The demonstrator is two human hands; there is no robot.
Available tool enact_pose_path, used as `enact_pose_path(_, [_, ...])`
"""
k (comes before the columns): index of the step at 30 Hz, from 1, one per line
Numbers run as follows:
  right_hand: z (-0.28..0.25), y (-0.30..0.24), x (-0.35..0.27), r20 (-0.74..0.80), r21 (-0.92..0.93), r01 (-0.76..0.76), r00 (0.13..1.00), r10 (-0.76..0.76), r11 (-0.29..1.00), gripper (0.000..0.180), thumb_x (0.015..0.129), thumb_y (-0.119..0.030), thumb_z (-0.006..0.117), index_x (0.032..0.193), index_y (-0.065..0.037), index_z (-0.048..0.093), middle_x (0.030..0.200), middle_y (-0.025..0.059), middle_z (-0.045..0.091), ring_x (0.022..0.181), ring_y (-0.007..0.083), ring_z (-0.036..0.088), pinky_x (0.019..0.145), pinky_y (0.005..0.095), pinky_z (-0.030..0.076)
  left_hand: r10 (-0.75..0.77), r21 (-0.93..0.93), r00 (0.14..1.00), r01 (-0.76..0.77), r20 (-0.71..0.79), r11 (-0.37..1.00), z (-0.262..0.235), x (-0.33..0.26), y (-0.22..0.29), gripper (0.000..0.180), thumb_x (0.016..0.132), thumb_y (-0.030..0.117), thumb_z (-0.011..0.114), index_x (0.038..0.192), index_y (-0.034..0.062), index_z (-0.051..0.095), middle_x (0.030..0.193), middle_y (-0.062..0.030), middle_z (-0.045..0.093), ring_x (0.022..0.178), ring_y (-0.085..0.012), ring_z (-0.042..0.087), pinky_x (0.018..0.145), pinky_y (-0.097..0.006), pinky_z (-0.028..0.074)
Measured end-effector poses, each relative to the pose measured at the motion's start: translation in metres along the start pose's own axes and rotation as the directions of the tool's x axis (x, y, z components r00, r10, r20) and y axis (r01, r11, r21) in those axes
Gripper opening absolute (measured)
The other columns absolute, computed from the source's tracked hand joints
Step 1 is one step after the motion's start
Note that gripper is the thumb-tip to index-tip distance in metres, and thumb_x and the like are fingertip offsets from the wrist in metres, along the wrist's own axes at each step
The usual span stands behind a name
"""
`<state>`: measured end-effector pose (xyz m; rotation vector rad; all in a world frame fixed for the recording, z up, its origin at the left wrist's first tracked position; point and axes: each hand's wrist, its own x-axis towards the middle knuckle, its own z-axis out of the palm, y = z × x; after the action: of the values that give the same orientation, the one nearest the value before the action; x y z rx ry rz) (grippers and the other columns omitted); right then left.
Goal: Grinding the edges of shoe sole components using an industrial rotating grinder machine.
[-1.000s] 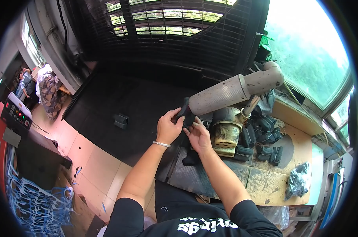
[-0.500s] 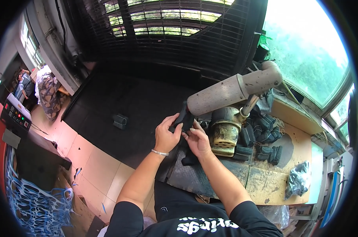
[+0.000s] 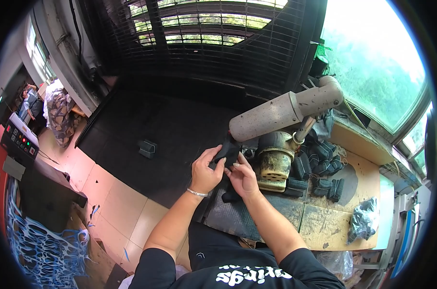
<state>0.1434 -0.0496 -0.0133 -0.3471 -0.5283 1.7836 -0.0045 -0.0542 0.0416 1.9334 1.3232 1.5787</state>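
Observation:
Between my two hands is a soft black piece point(image 3: 227, 150), perhaps a fabric pouch; its exact kind is hard to make out. My left hand point(image 3: 205, 172), with a bracelet at the wrist, closes its thumb and fingers on the left side. On the other side, my right hand point(image 3: 242, 180) pinches the lower edge. The piece sits right at the open end of a grey perforated metal tube point(image 3: 266, 117), which looks like a hot-air blower. A stained, cream-coloured round housing point(image 3: 275, 161) stands under the tube, to the right of my hands.
Several dark padded pouches point(image 3: 323, 161) lie heaped on the cardboard-covered bench point(image 3: 319, 226). A plastic-wrapped bundle point(image 3: 363, 220) rests at its right. One pouch point(image 3: 147, 149) lies on the black surface point(image 3: 175, 115). Far left are a control panel point(image 3: 22, 143) and another person point(image 3: 31, 108).
Both hands have shifted slightly downward with the black piece, which now shows a broader face below the tube's end. The blower and the pouches stay where they were.

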Motion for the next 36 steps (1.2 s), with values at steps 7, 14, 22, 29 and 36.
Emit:
enact_pose_path(7, [-0.003,0.001,-0.002,0.027,-0.013,-0.009,1.0,0.009,1.0,0.05,0.087,-0.005,0.057,0.136,-0.01,0.051,0.126,0.0048,0.062,0.114,0.016,0.057,0.096,0.036,0.045,-0.001,-0.032,1.0,0.001,-0.013,0.999,0.0,-0.004,-0.001,0.033,0.08,0.004,0.07,0.112,-0.0042,0.068,0.107,-0.0188,0.07,0.096,-0.0297,0.07,0.084,-0.033,0.055])
enact_pose_path(14, [0.007,0.001,-0.002,0.042,-0.029,-0.009,0.999,0.01,1.0,0.052,0.087,-0.003,0.055,0.139,-0.01,0.05,0.13,0.0049,0.061,0.116,0.0162,0.057,0.095,0.0344,0.045,-0.02,-0.082,0.999,0.017,-0.039,0.996,-0.006,-0.006,-0.002,0.032,0.081,0.004,0.07,0.112,-0.0044,0.068,0.108,-0.0192,0.07,0.097,-0.0297,0.07,0.085,-0.033,0.054])
enact_pose_path(22, [0.005,-0.004,-0.023,0.08,-0.07,0.009,0.997,-0.004,0.998,0.052,0.093,-0.014,0.053,0.142,0.0,0.046,0.132,0.0091,0.059,0.118,0.0186,0.056,0.1,0.0363,0.043,-0.279,-0.483,0.952,0.305,0.127,0.821,-0.02,-0.03,-0.016,0.034,0.086,0.001,0.069,0.119,-0.0074,0.065,0.109,-0.011,0.07,0.097,-0.014,0.066,0.084,-0.026,0.053])
enact_pose_path(29, [-0.035,-0.061,-0.088,0.081,-0.56,-0.135,0.973,0.216,0.818,0.065,0.09,-0.014,0.067,0.148,-0.001,0.038,0.119,0.0051,0.061,0.109,0.0129,0.056,0.099,0.0302,0.043,-0.36,-0.368,0.69,0.671,0.628,0.644,-0.023,-0.06,0.017,0.035,0.084,-0.002,0.067,0.118,-0.0079,0.065,0.106,-0.0093,0.07,0.099,-0.0132,0.065,0.09,-0.027,0.052])
enact_pose_path(36, [-0.088,-0.101,-0.151,0.072,-0.997,0.072,0.953,0.294,0.01,0.072,0.076,-0.036,0.079,0.133,-0.001,0.053,0.126,0.0168,0.06,0.119,0.0318,0.057,0.104,0.0421,0.042,0.077,0.032,0.68,-0.146,0.729,0.989,0.058,-0.109,0.037,0.035,0.071,0.012,0.07,0.104,0.0031,0.066,0.091,-0.0118,0.062,0.082,-0.033,0.065,0.072,-0.042,0.054])
